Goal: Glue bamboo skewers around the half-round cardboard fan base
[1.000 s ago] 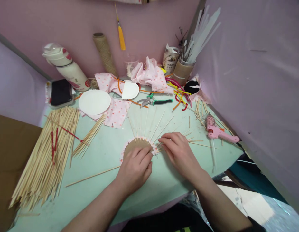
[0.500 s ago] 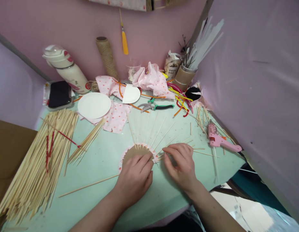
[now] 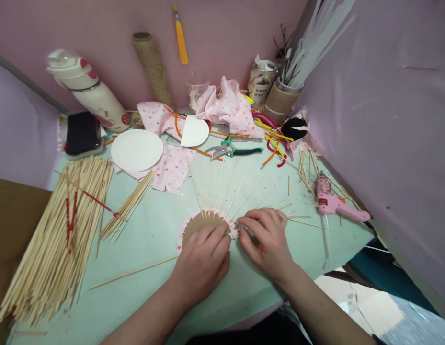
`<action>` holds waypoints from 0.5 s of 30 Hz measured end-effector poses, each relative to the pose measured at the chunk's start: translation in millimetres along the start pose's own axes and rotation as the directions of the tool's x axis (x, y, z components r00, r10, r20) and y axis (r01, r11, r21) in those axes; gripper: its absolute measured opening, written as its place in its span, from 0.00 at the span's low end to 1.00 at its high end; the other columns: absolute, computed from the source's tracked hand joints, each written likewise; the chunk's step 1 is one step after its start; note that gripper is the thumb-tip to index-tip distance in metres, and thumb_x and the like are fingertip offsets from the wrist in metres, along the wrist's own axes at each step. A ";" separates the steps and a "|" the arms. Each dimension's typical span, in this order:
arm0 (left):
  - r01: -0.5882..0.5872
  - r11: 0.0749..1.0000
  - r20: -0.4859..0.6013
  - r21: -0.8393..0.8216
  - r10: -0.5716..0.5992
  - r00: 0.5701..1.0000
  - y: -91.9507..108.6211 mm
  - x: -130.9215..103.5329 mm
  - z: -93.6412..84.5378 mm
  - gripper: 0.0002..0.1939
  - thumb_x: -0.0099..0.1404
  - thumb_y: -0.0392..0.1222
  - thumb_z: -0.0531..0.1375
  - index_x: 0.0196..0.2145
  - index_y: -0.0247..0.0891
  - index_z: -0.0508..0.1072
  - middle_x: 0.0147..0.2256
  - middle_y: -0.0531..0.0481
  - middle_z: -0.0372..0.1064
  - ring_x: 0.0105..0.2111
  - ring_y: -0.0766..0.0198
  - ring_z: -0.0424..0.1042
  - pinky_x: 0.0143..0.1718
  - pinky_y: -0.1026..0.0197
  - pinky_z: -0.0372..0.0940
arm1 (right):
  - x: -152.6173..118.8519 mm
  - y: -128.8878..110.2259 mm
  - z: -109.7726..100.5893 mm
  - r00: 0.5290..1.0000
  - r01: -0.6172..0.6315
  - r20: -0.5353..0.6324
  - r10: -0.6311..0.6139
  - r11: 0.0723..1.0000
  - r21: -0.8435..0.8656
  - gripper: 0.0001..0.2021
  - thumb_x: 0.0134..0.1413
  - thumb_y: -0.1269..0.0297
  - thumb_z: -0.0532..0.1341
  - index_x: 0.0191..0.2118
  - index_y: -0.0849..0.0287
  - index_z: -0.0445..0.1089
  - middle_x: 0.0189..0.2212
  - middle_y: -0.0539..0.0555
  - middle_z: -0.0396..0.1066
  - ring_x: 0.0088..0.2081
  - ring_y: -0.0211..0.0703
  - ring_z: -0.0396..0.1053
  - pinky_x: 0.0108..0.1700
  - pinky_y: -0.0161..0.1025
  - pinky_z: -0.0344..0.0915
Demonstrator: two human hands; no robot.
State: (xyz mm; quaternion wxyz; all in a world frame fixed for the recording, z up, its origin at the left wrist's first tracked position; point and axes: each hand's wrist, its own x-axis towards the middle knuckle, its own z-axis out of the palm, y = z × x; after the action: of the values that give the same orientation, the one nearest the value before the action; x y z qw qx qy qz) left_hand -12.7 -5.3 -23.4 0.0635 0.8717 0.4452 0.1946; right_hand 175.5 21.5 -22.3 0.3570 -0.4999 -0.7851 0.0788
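A round cardboard disc [image 3: 195, 231] with a pink dotted fabric rim lies on the table in front of me. Thin bamboo sticks [image 3: 244, 195] fan out from its upper and right edge. My left hand [image 3: 206, 254] rests over the disc's lower right part, fingers together, holding it down. Just right of the rim, my right hand [image 3: 265, 239] has its thumb and fingers closed around a stick at the disc's edge; the fingers hide much of that stick. One more stick [image 3: 134, 272] juts out to the lower left of the disc.
A big pile of bamboo sticks [image 3: 60, 239] and a smaller bundle [image 3: 131, 206] lie left. Pruning shears [image 3: 240, 152], a white oval piece [image 3: 137, 150] and pink fabric [image 3: 231, 108] are behind. A pink glue gun [image 3: 339, 203] lies right; a bottle [image 3: 96, 98] stands back left.
The view has tilted slightly downward. My right hand has moved a little closer to the disc's right edge; my left hand stays on the disc.
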 end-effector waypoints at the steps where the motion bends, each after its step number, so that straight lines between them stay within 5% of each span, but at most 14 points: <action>1: -0.001 1.000 0.013 0.010 0.001 1.000 0.6 0.5 -0.8 0.11 0.67 0.33 0.55 0.46 0.35 0.73 0.52 0.43 0.74 0.43 0.53 0.70 0.42 0.51 0.67 | 0.2 -0.3 0.1 1.000 0.000 0.001 0.000 1.000 -0.001 0.06 0.60 0.71 0.60 0.40 0.54 0.72 0.35 0.52 0.73 0.39 0.46 0.67 0.45 0.49 0.54; 15: -0.034 0.991 0.083 0.129 0.023 0.996 4.9 4.5 -5.0 0.13 0.66 0.34 0.56 0.48 0.34 0.71 0.51 0.44 0.74 0.39 0.54 0.69 0.34 0.52 0.62 | 0.4 -1.1 1.0 1.000 -0.017 -0.004 0.017 1.000 0.013 0.04 0.60 0.69 0.61 0.40 0.54 0.72 0.35 0.52 0.73 0.40 0.46 0.68 0.46 0.49 0.54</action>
State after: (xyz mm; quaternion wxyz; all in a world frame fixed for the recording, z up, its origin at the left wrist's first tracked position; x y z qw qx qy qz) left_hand -8.6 -5.0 -16.2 0.0219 0.8875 0.4414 0.1303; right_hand 173.9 21.6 -22.3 0.3612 -0.5044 -0.7796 0.0857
